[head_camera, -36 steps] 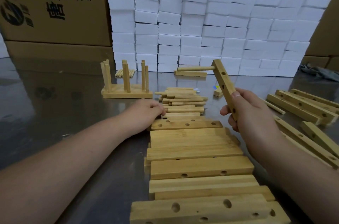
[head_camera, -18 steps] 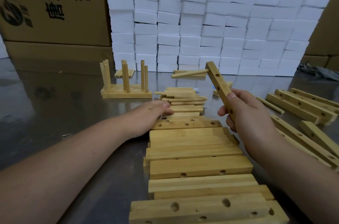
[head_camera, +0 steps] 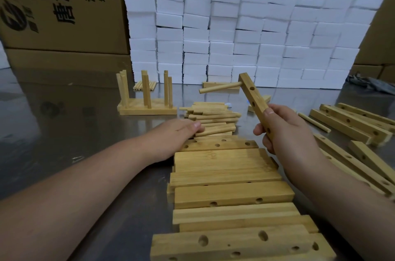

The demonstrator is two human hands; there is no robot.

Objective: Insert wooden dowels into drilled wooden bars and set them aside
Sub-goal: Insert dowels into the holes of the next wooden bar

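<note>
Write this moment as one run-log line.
right grip: holds drilled bar, tilted, one dowel near its upper end | left grip: touches loose dowel pile, hold unclear | far left: doweled bars

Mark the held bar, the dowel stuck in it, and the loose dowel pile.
Held bar (head_camera: 254,96): head view, its face between two open holes.
Dowel (head_camera: 220,87): head view, mid-shaft, left of the bar.
Dowel pile (head_camera: 213,116): head view, middle of the heap's top.
</note>
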